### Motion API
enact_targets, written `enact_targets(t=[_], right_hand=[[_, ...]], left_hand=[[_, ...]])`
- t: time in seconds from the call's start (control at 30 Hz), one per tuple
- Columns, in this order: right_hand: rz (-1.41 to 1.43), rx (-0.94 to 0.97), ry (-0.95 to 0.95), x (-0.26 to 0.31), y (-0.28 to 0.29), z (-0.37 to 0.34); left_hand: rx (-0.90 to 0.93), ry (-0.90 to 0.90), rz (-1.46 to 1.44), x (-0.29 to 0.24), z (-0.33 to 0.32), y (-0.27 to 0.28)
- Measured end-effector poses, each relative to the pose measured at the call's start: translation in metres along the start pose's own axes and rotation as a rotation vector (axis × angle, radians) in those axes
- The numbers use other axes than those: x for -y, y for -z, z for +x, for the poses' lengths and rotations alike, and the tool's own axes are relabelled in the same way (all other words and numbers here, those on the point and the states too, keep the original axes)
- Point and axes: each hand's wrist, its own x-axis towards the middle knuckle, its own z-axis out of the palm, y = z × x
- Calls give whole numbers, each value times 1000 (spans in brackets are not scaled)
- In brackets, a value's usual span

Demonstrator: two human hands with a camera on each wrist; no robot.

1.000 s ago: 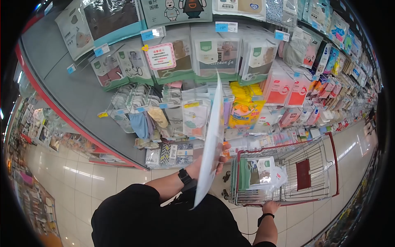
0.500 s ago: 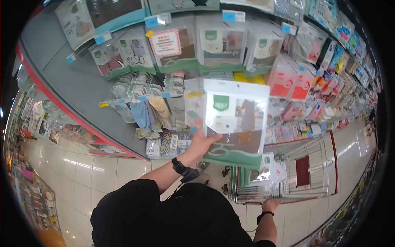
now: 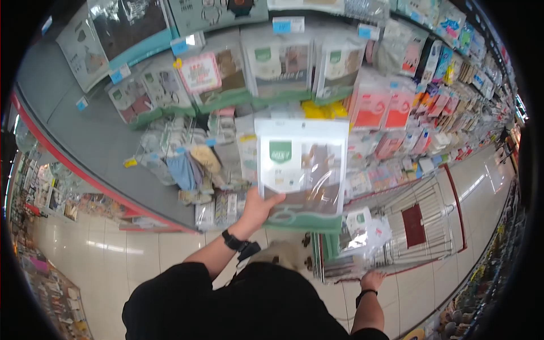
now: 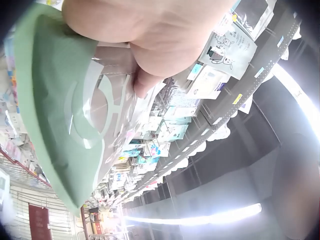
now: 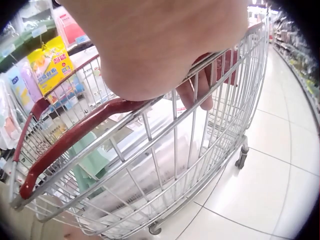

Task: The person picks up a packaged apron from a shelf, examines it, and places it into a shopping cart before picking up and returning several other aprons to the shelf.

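Observation:
My left hand point(image 3: 256, 211) grips the lower left side of a flat plastic packet point(image 3: 306, 161), thumb across its front. White at the top and green along the bottom, the packet holds brown folded cloth behind a clear window, and its front faces me. The left wrist view shows its green lower strip point(image 4: 50, 115) close up, below the hand. Lower right, my right hand point(image 3: 372, 280) holds the near side rail of a shopping cart point(image 3: 458, 218). In the right wrist view the fingers point(image 5: 202, 97) curl down over that rail, partly hidden by the palm.
Flat packages point(image 3: 356, 238) lie in the cart's left end. Ahead are shelves hung with similar green-bottomed packets point(image 3: 277, 68), red-and-white packs point(image 3: 371, 110) and small cloth goods point(image 3: 181, 170). A red shelf edge point(image 3: 73, 164) runs along the left. Tiled floor point(image 3: 107, 260) lies below.
The packet has turned from edge-on to front facing me, then shifted slightly left and down with my left hand. The right hand stays on the cart rail. The head view has shifted slightly.

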Motion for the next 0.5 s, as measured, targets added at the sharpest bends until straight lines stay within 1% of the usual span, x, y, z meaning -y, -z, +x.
enact_targets(t=[0.03, 0.07, 0.1, 0.13, 0.2, 0.27, 0.37, 0.4, 0.43, 0.47, 0.5], right_hand=[[5, -28, -8, -2, -9, 3], [-17, 50, -2, 3, 13, -5], [14, 49, -40, 3, 7, -2], [28, 32, -40, 3, 4, 0], [42, 42, -51, 4, 11, -6], [51, 9, -63, 3, 2, -4], [77, -24, -78, 5, 4, -2], [92, -27, -82, 6, 3, -3], [83, -132, -92, 6, -18, 4], [87, -133, -94, 8, -16, 4], [120, -92, -89, 8, -15, 4]], left_hand=[[15, 1, 11, 1, 0, 1], [21, -29, 11, -1, 1, -1], [26, 17, -11, -2, -1, -1], [31, 64, -33, -3, -3, -2], [33, 56, -47, -1, -3, -3], [39, 46, -60, 0, -1, -6], [59, 113, -64, -11, -3, -12], [62, 104, -59, -9, -2, -12], [74, 104, -58, -2, 0, -9], [86, 110, -60, -2, -1, -10], [90, 100, -91, -1, -3, -11]])
